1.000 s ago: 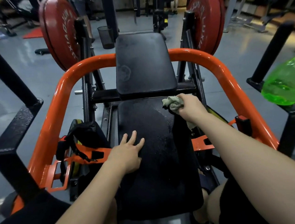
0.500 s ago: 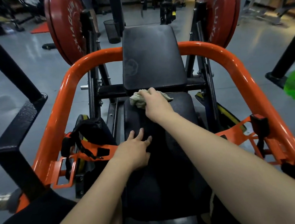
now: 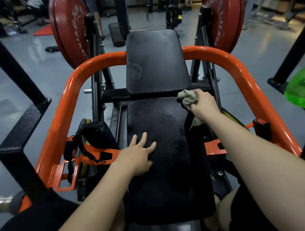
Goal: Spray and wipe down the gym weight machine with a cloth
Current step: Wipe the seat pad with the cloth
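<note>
Right hand: the right hand (image 3: pixel 203 104) is clenched around a crumpled grey-green cloth (image 3: pixel 188 97), knuckles up, arm reaching in from the near right.
Cloth: it is bunched in the fist and bulges out to the left of the fingers. A loose tail hangs under the wrist. It sits at the far right corner of the seat pad, just below the near right corner of the back pad. Whether it presses on the vinyl cannot be told.
Left hand: the left hand (image 3: pixel 138 153) lies palm down, released, with fingers straight and spread, on the left edge of the seat pad, holding nothing.
Seat pad: a long black vinyl seat pad (image 3: pixel 172 178) runs from near to far down the middle. Fine droplets (image 3: pixel 174 117) speckle its far half.
Back pad: a black rectangular back pad (image 3: pixel 155 63) stands just beyond the seat pad, faintly smeared.
Frame: a curved orange steel tube (image 3: pixel 69 96) arches round both pads, passing behind the back pad.
Weights: a red round weight plate (image 3: pixel 66 29) is at far left and another (image 3: pixel 226 15) at far right.
Strap: a black webbing strap (image 3: pixel 87 139) hangs on an orange bracket left of the seat pad.
Right edge: a blurred translucent green plastic bottle (image 3: pixel 304 89) sits beside a black post.
Background: a black mesh bin (image 3: pixel 117 34) stands on the grey floor.
</note>
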Demonstrator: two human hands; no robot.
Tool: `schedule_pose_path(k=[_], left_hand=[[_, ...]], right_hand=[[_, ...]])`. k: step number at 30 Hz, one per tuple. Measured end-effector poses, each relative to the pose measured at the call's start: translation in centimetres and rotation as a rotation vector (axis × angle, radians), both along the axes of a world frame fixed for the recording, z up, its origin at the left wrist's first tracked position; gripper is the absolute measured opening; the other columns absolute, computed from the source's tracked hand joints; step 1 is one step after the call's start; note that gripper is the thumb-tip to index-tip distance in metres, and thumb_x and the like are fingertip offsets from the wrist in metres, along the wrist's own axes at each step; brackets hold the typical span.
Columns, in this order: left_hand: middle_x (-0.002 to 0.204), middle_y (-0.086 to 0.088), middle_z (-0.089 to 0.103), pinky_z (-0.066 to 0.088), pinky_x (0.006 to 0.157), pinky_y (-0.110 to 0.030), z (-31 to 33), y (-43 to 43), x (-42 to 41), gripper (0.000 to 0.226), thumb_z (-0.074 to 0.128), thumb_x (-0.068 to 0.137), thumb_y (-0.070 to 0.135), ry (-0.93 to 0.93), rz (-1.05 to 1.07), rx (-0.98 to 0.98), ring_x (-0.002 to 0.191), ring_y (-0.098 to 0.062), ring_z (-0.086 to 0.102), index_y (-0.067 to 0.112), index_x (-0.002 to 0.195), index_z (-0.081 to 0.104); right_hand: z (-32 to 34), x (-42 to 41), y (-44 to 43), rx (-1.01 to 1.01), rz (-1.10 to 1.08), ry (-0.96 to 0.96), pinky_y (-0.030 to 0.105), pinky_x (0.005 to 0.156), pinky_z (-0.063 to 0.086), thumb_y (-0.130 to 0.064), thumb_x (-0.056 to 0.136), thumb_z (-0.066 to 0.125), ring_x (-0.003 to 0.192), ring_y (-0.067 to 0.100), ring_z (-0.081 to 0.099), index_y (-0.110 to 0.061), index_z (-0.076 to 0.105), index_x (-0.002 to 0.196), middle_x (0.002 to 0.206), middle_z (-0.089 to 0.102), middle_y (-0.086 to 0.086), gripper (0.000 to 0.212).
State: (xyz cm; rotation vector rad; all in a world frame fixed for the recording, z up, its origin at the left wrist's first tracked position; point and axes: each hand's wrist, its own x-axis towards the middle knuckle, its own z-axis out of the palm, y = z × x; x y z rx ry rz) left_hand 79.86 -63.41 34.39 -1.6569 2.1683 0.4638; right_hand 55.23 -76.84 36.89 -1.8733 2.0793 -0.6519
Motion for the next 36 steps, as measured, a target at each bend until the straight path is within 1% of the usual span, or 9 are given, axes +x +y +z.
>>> schedule_pose_path(k=[5, 11, 13, 16, 20, 24, 27, 31, 36], left_hand=[[0.168, 0.003, -0.023, 0.030, 0.121, -0.050, -0.5, 0.0, 0.3, 0.071, 0.045, 0.106, 0.041, 0.028, -0.009, -0.036, 0.156, -0.030, -0.015, 0.042, 0.162, 0.001], [0.169, 0.002, -0.022, 0.024, 0.124, -0.050, -0.8, -0.6, 0.5, 0.073, 0.048, 0.104, 0.038, 0.052, -0.011, -0.035, 0.156, -0.030, -0.014, 0.042, 0.162, 0.003], [0.168, 0.002, -0.022, 0.025, 0.124, -0.049, -0.8, -0.5, 0.7, 0.077, 0.053, 0.103, 0.040, 0.062, -0.013, -0.030, 0.156, -0.030, -0.015, 0.042, 0.162, 0.003], [0.170, -0.002, -0.014, 0.033, 0.120, -0.049, -0.8, -0.3, 0.6, 0.089, 0.065, 0.094, 0.051, 0.046, -0.045, -0.095, 0.157, -0.033, -0.006, 0.039, 0.162, 0.009], [0.172, -0.005, -0.001, 0.044, 0.110, -0.049, -0.5, -0.3, 0.3, 0.096, 0.072, 0.086, 0.057, -0.024, -0.096, -0.206, 0.156, -0.037, 0.010, 0.037, 0.162, 0.015], [0.171, -0.006, -0.011, 0.047, 0.107, -0.048, -1.2, 0.0, 0.6, 0.113, 0.075, 0.079, 0.063, -0.041, -0.127, -0.204, 0.156, -0.039, 0.002, 0.036, 0.162, 0.004], [0.169, -0.007, -0.022, 0.052, 0.099, -0.043, -1.7, 0.8, 0.6, 0.123, 0.077, 0.077, 0.062, -0.065, -0.146, -0.224, 0.156, -0.039, -0.009, 0.033, 0.162, -0.007], [0.167, -0.013, -0.024, 0.049, 0.103, -0.042, -2.1, 1.6, 0.4, 0.126, 0.078, 0.079, 0.057, -0.081, -0.175, -0.282, 0.154, -0.043, -0.012, 0.027, 0.162, -0.012], [0.168, -0.011, -0.022, 0.050, 0.101, -0.042, -2.4, 1.7, 0.6, 0.126, 0.077, 0.077, 0.061, -0.063, -0.180, -0.326, 0.155, -0.040, -0.011, 0.029, 0.162, -0.011]], right_hand=[[0.7, 6.8, 0.3, -0.015, -0.065, 0.104, 0.043, 0.101, 0.043, -0.014, 0.092, 0.059, 0.124, 0.043, 0.049, -0.015, 0.047, 0.137, 0.136, 0.048, 0.022, 0.047], [-0.7, 14.9, 1.9, -0.118, 0.289, 0.227, 0.042, 0.100, 0.043, -0.010, 0.089, 0.062, 0.124, 0.038, 0.047, -0.016, 0.043, 0.142, 0.137, 0.045, 0.015, 0.057], [-1.2, 14.7, 2.0, -0.135, 0.373, 0.205, 0.044, 0.099, 0.046, -0.006, 0.088, 0.061, 0.124, 0.037, 0.044, -0.018, 0.046, 0.141, 0.136, 0.043, 0.013, 0.056], [-1.4, 12.6, 1.4, -0.103, 0.460, 0.057, 0.049, 0.096, 0.049, -0.004, 0.089, 0.058, 0.121, 0.033, 0.047, -0.027, 0.052, 0.138, 0.128, 0.047, 0.008, 0.054], [-0.9, 8.7, 1.4, -0.073, 0.422, -0.009, 0.047, 0.098, 0.049, -0.011, 0.088, 0.061, 0.122, 0.030, 0.053, -0.033, 0.052, 0.139, 0.129, 0.052, 0.004, 0.056], [-0.8, 4.0, 1.5, -0.094, 0.328, 0.018, 0.039, 0.096, 0.045, -0.008, 0.088, 0.056, 0.121, 0.032, 0.054, -0.028, 0.051, 0.143, 0.133, 0.052, 0.008, 0.058], [-0.5, 1.8, 1.0, -0.085, 0.241, 0.018, 0.040, 0.094, 0.045, -0.009, 0.090, 0.055, 0.118, 0.035, 0.054, -0.024, 0.051, 0.142, 0.129, 0.052, 0.011, 0.054], [-0.5, 2.7, 0.5, -0.061, 0.161, 0.027, 0.041, 0.094, 0.045, -0.011, 0.091, 0.055, 0.119, 0.037, 0.052, -0.022, 0.052, 0.139, 0.128, 0.051, 0.013, 0.049], [-0.3, 8.1, 0.9, -0.144, 0.268, 0.112, 0.043, 0.088, 0.048, -0.012, 0.090, 0.055, 0.121, 0.035, 0.054, -0.027, 0.055, 0.134, 0.129, 0.054, 0.008, 0.047]])
